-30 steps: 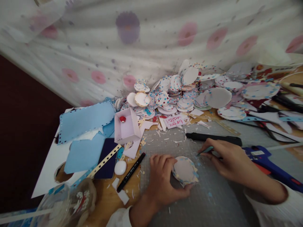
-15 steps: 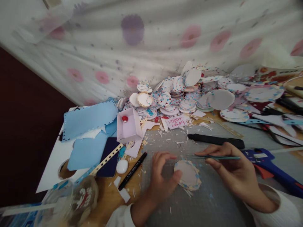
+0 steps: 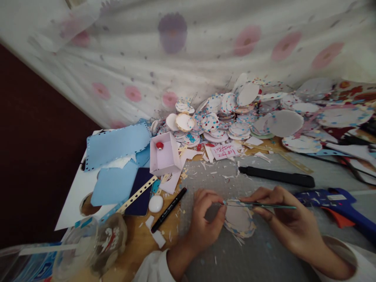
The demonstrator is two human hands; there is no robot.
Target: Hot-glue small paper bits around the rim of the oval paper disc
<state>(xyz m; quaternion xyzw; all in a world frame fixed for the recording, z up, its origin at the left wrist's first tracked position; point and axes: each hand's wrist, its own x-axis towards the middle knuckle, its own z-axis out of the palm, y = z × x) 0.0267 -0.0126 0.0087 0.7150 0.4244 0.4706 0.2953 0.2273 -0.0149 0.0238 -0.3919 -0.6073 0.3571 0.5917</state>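
My right hand [image 3: 283,219] pinches thin teal tweezers [image 3: 273,205], held nearly level with the tip pointing left. The tip reaches the fingertips of my left hand [image 3: 207,215]. There, my left thumb and forefinger are closed at a tiny light-blue piece [image 3: 225,203], too small to make out well. Just under the tweezers, a round paper disc [image 3: 239,219] lies on the grey cutting mat [image 3: 211,258]. Blue and cream bits ring its edge, and thin paper strips poke out from its lower side.
Behind the mat rises a heap of decorated paper discs [image 3: 211,121]. A black cutter-like tool [image 3: 277,177] lies beyond my right hand, a blue glue gun [image 3: 337,201] to its right. Leftward are a black marker [image 3: 169,210], white box [image 3: 166,168], blue card [image 3: 117,145] and plastic cup [image 3: 75,250].
The tweezers have come left over the disc's upper edge. My left hand has gone from spread fingers off the disc's rim to a pinch at the tweezers' tip. The view has shifted slightly.
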